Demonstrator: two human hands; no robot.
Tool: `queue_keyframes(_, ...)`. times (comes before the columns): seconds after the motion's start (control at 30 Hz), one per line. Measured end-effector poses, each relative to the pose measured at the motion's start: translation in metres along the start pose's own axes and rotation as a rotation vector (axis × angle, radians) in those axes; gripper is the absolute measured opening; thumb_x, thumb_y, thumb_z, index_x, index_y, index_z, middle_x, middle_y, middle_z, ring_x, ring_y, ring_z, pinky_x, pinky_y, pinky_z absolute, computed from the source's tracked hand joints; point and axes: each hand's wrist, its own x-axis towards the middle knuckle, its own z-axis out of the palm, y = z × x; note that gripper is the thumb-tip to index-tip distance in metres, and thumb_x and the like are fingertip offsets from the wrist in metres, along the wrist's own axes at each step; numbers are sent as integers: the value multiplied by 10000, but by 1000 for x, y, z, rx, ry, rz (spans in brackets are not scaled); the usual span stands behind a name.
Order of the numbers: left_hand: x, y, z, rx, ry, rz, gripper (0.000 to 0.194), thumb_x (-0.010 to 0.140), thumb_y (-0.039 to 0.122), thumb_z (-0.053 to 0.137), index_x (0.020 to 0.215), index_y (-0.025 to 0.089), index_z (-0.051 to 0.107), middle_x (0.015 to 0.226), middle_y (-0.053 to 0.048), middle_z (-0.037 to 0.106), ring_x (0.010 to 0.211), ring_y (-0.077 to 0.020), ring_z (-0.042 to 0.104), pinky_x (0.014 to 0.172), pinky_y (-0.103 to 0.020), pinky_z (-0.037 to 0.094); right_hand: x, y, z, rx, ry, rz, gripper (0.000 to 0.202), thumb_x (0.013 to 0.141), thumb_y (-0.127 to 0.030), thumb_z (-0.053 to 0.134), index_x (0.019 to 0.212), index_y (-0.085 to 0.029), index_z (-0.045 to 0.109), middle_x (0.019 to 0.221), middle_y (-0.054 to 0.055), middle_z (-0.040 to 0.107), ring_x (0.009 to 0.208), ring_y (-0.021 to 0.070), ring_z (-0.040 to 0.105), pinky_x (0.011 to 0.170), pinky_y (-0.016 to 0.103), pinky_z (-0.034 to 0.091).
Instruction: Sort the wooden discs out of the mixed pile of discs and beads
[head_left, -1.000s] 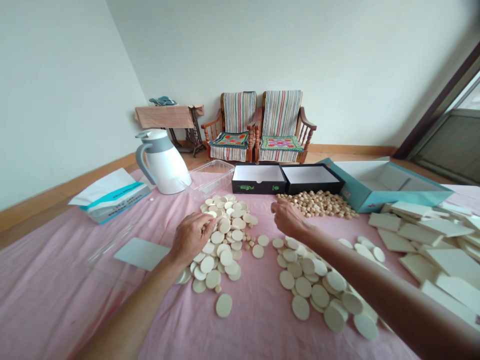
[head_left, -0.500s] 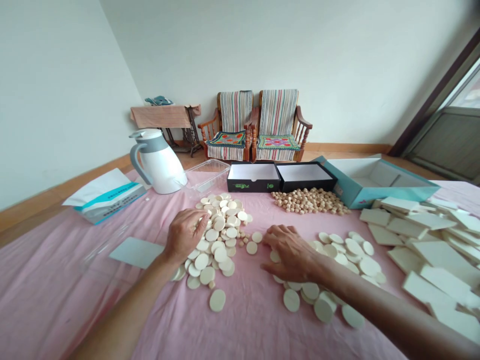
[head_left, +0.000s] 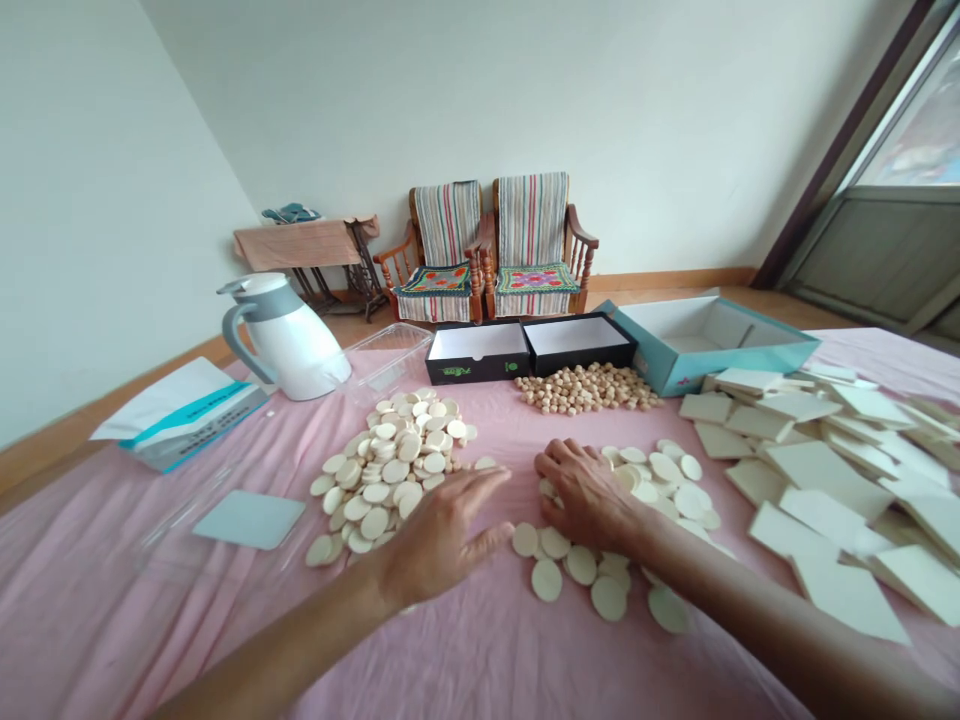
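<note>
My left hand (head_left: 442,530) is open, its fingers stretched out and thumb apart, beside the right edge of a left-hand pile of round wooden discs (head_left: 375,492). It holds nothing that I can see. My right hand (head_left: 589,490) lies palm down over the left side of a second group of wooden discs (head_left: 610,598), fingers bent a little and spread on them. Its palm side and thumb are hidden, and so are the discs beneath. A few small wooden beads show among the left pile, near one disc (head_left: 487,463) above my left fingers.
Beyond the discs lie a heap of wooden beads (head_left: 585,388), two black boxes (head_left: 480,369) and a blue box (head_left: 735,366). Square wooden boards (head_left: 832,470) are heaped at right. At left stand a white jug (head_left: 300,345), a tissue pack (head_left: 191,420) and a clear plastic tray (head_left: 390,360).
My left hand has left the left pile and moved right and nearer me, its fingers now straightened. My right hand stays over the right-hand discs. The view has shifted slightly.
</note>
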Motion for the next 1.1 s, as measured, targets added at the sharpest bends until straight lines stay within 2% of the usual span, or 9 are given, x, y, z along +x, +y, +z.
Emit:
queue_keyframes(0.13,1,26,25,-60,-181,-59,975,792,638,532,1488,138,67,1507,-190,248,1379,-323,272,1090,-496,343,-8,11,-3,-2,25,39,139,800,-262,495,882,-173,563,958,98,567,886,223,497,756,336,331)
queue_keyframes(0.27,8,33,50,-101,-300,-86,1168,725,727,525,1468,121,-142,1542,-213,15,1416,-358,61,1135,-538,219,-16,19,-8,-2,29,94,140,819,-276,485,864,-172,568,935,95,581,876,224,511,754,335,326)
queue_keyframes(0.37,17,34,68,-111,-296,-96,1183,713,730,534,1466,121,-146,1540,-225,19,1414,-377,30,1131,-575,188,-20,22,-11,27,34,99,163,832,-303,488,881,-175,576,944,92,592,890,227,523,765,337,328)
queue_keyframes(0.47,28,35,81,-137,-209,-79,1201,684,715,584,1473,122,-100,1533,-235,82,1412,-387,74,1125,-596,183,-23,26,-12,72,58,93,181,826,-306,502,925,-179,584,966,90,603,906,226,531,787,337,329)
queue_keyframes(0.67,59,44,92,-250,-99,-36,1230,607,666,696,1475,119,17,1496,-242,217,1387,-386,198,1119,-563,227,-20,41,-8,205,223,127,151,798,-165,464,900,-169,576,919,73,615,876,200,546,784,309,365)
queue_keyframes(0.83,77,51,97,-288,-75,8,1183,624,626,708,1473,110,67,1490,-239,239,1369,-375,250,1105,-543,252,-16,56,-1,347,439,165,211,831,-127,399,942,-155,576,925,88,626,869,189,564,792,292,405)
queue_keyframes(0.93,76,47,84,-232,-123,8,1122,661,660,656,1473,112,111,1505,-232,210,1380,-374,221,1106,-580,201,-16,62,5,341,489,173,183,857,-166,402,918,-167,575,891,79,628,823,190,571,755,294,418)
queue_keyframes(1.03,65,31,58,-131,-109,22,675,791,514,615,1343,167,440,1425,-158,406,1318,-316,351,1092,-509,273,-16,65,12,329,483,157,165,865,-193,413,905,-176,572,878,72,627,805,187,576,737,293,422)
queue_keyframes(1.1,54,11,38,-78,-87,-11,294,860,333,572,1112,192,623,1183,-96,610,1135,-237,520,989,-392,406,-15,67,16,321,476,151,158,863,-197,418,900,-178,570,879,70,623,807,186,576,735,292,422)
